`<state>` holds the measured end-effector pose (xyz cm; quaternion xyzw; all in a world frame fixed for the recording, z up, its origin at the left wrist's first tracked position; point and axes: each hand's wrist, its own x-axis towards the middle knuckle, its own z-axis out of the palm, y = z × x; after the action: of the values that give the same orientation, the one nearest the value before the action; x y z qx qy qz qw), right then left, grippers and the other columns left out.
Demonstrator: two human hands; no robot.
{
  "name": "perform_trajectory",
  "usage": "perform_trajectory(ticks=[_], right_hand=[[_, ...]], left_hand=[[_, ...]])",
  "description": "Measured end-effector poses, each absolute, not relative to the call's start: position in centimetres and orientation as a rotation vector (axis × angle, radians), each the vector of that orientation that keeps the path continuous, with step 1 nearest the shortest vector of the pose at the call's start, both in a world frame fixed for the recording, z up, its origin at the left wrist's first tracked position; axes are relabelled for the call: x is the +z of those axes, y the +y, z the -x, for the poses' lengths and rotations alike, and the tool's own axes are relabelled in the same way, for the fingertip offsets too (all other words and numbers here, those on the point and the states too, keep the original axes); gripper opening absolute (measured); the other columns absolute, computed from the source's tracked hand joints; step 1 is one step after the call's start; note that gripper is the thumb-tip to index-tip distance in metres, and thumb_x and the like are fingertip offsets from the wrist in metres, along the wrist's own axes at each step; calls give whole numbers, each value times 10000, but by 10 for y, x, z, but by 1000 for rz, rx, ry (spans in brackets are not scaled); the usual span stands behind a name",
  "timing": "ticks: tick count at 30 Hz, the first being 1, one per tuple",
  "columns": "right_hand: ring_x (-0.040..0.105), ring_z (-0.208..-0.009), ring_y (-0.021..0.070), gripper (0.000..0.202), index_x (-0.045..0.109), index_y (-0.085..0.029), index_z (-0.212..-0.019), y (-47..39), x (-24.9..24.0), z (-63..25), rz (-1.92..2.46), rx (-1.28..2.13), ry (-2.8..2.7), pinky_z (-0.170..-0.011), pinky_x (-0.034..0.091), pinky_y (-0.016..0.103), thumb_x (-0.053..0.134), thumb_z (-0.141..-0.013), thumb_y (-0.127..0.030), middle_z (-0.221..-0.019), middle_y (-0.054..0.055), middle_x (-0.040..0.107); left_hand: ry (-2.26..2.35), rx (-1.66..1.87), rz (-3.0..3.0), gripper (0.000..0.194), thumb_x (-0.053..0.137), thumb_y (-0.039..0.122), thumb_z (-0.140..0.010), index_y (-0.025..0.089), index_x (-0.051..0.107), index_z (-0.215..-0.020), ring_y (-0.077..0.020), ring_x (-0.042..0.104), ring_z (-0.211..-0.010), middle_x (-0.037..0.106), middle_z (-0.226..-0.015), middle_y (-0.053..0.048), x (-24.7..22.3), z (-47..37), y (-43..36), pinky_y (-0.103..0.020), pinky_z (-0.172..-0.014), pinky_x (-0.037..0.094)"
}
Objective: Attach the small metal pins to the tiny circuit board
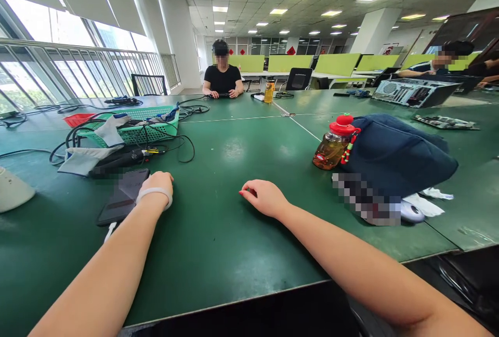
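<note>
My left hand (158,187), with a pale band at the wrist, rests on the green table (218,243) at the right edge of a dark phone (122,196). Its fingers are curled in, and no object shows in them. A white cable plug (110,231) meets the phone's near end. Across from it, my right hand (267,197) lies on the tabletop with fingers loosely curled and thumb near the index finger, holding nothing visible. To its right stand a bottle with a red lid (330,144) and a dark blue bag (397,152).
A green basket (169,128) with gloves and black cables sits at the left, near a white cone-shaped object (13,191). A computer case (413,91) and a circuit board (444,122) lie far right. A person (223,78) sits opposite, beside a yellow bottle (268,91).
</note>
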<state>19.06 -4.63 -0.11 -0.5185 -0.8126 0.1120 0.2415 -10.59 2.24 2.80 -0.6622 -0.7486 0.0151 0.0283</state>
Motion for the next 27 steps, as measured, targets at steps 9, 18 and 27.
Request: perform_trajectory(ticks=[9,18,27], right_hand=[[490,-643,101,228,605,-213,-807,-45,-3,-191,1405,332,-2231,-572,302,217,442,-867,-359,-704,-8,591],[489,-617,95,196,625,-219,-843,-48,-4,-187,1301,469,-2331,-552,308,217,473,-851,-343,-683,-15,593],[472,-633,96,158,620,-201,-891,-45,-9,-184,1278,453,-2360,-583,343,214,621,-760,-289,-675,-22,546]], left_hand=[[-2344,-321,2031,285,526,315,-716,239,680,-943,-285,600,-879,687,-934,-85,29,103,20,-348,-710,448],[-2584,-1180,2084,376,517,339,-719,152,661,-1012,-153,554,-637,674,-798,-54,1,98,33,-242,-571,396],[-2121,-1706,3123,405,650,393,-657,149,648,-981,-154,584,-793,667,-932,-77,13,18,-26,-292,-776,445]])
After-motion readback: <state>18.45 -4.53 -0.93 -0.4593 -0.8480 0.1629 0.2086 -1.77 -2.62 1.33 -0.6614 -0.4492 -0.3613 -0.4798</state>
